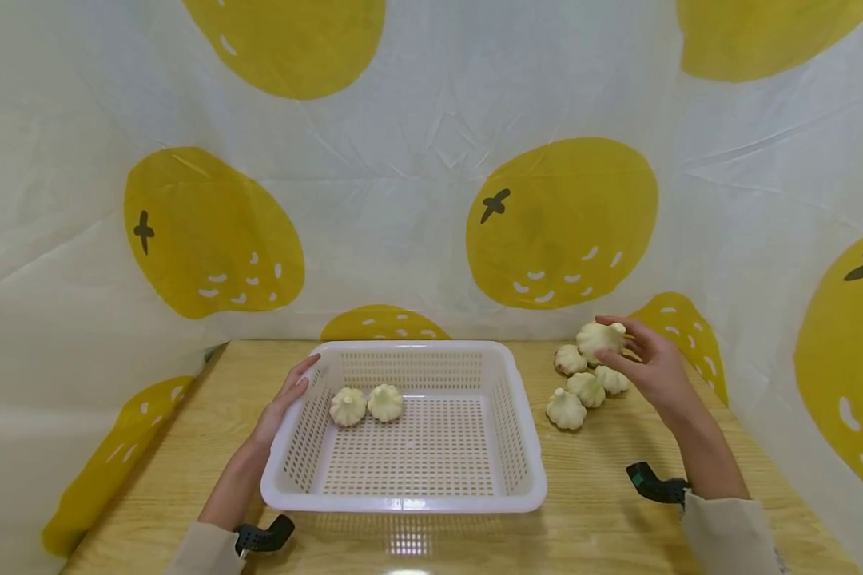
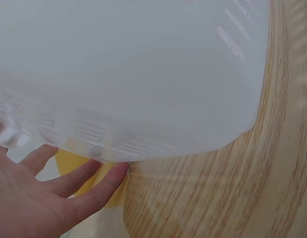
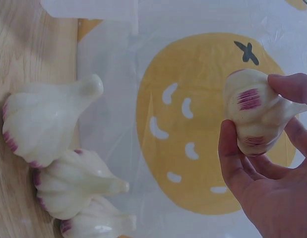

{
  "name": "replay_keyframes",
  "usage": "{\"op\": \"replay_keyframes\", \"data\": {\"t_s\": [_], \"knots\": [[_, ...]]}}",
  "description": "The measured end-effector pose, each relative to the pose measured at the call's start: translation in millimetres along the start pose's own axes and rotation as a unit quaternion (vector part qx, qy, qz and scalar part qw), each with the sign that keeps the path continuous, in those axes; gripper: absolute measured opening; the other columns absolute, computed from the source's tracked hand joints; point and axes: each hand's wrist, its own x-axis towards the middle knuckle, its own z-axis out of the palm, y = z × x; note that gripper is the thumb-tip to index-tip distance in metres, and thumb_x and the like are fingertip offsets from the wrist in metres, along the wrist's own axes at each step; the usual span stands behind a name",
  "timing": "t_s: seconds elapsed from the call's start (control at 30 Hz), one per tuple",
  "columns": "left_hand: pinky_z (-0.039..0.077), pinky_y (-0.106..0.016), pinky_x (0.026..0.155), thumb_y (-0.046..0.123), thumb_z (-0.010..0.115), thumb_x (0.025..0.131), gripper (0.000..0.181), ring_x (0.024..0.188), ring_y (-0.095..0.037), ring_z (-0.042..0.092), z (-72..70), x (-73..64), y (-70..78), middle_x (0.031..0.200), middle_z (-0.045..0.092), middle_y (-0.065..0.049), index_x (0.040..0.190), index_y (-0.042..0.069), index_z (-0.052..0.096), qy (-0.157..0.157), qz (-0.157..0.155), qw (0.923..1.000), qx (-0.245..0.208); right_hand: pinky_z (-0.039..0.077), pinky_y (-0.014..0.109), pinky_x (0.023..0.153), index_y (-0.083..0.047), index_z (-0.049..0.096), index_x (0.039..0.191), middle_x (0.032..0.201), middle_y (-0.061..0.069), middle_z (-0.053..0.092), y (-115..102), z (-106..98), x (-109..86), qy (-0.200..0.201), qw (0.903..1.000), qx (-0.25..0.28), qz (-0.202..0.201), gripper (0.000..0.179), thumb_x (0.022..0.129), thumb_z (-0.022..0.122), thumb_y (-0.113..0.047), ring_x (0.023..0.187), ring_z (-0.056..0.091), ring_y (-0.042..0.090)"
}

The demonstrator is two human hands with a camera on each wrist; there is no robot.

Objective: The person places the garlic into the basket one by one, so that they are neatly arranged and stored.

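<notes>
Basket [image 1: 403, 505]: white plastic, smooth glossy rim, perforated walls. Table [image 1: 597, 487] under basket: wood-grained, smooth, sheen with bright reflections just before basket. Garlic bulbs [image 1: 566, 410] right of basket: smooth, ribbed, waxy, plastic-looking, softly glossy. Garlic pair [image 1: 348, 407] inside basket: smooth, ribbed. Sheet [image 1: 417, 239] behind basket: thin, creased, faint sheen. Sleeve [image 1: 729, 535] near-right of basket: matt cloth. Wrist camera [image 1: 264, 537] near-left of basket: black plastic-looking.

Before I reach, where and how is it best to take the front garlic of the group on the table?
Probably grip the front garlic across the round sides of its body, below the stem, coming from above and the front: the stem points up, and another garlic sits close behind it to the right.
</notes>
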Motion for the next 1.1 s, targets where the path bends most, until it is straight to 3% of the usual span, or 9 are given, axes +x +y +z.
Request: {"op": "replay_keyframes", "data": {"t_s": [0.3, 0.47, 0.67, 0.93, 1.1], "knots": [[0.039, -0.028, 0.11, 0.036, 0.019, 0.114, 0.056, 0.153, -0.02, 0.021, -2.3, 1.7, -1.7, 0.172, 0.0, -0.012, 0.165, 0.024, -0.002, -0.007, 0.009, 0.9999, 0.0, 0.038, 0.008, 0.096, -0.01, 0.053, 0.148, 0.149, -0.015, 0.05, -11, 8, 1.9, -0.015, 0.9994, -0.028, 0.011, 0.048, 0.102, 0.066, -0.017, 0.128, 0.043, -0.008], [0.039, -0.025, 0.11, 0.037, 0.019, 0.114, 0.056, 0.152, -0.016, 0.023, -2.5, 1.8, -2.5, 0.172, 0.0, -0.012, 0.165, 0.025, -0.002, -0.011, 0.009, 0.9999, -0.003, 0.042, 0.008, 0.094, -0.008, 0.052, 0.148, 0.145, -0.021, 0.049, -11, 10, 0.5, -0.022, 0.9996, -0.019, 0.006, 0.047, 0.103, 0.065, -0.014, 0.125, 0.046, -0.008], [0.038, -0.025, 0.11, 0.038, 0.019, 0.114, 0.056, 0.153, -0.017, 0.021, -2.6, 0.5, -3.2, 0.172, 0.0, -0.011, 0.165, 0.027, -0.002, -0.006, 0.001, 1.0, -0.004, 0.053, 0.017, 0.084, -0.008, 0.051, 0.148, 0.133, -0.02, 0.056, -11, 14, 0.6, -0.034, 0.9994, 0.002, 0.006, 0.047, 0.103, 0.064, -0.013, 0.116, 0.056, -0.005], [0.038, -0.023, 0.109, 0.037, 0.019, 0.114, 0.055, 0.153, -0.018, 0.019, -2.3, 1.0, -2.6, 0.172, -0.001, -0.01, 0.165, 0.026, -0.001, -0.004, 0.005, 1.0, -0.003, 0.048, 0.012, 0.091, -0.012, 0.053, 0.148, 0.147, -0.011, 0.052, -13, 17, -0.2, -0.03, 0.9995, -0.006, 0.006, 0.047, 0.103, 0.065, -0.014, 0.123, 0.05, -0.005], [0.038, -0.023, 0.109, 0.036, 0.019, 0.114, 0.056, 0.152, -0.017, 0.022, -2.5, 1.0, -2.2, 0.172, 0.0, -0.011, 0.165, 0.024, -0.001, -0.004, 0.008, 1.0, 0.0, 0.055, 0.018, 0.084, -0.008, 0.052, 0.148, 0.136, -0.014, 0.056, -14, 18, 0.6, -0.037, 0.9993, 0.005, 0.001, 0.048, 0.102, 0.065, -0.012, 0.114, 0.059, -0.004]]}}
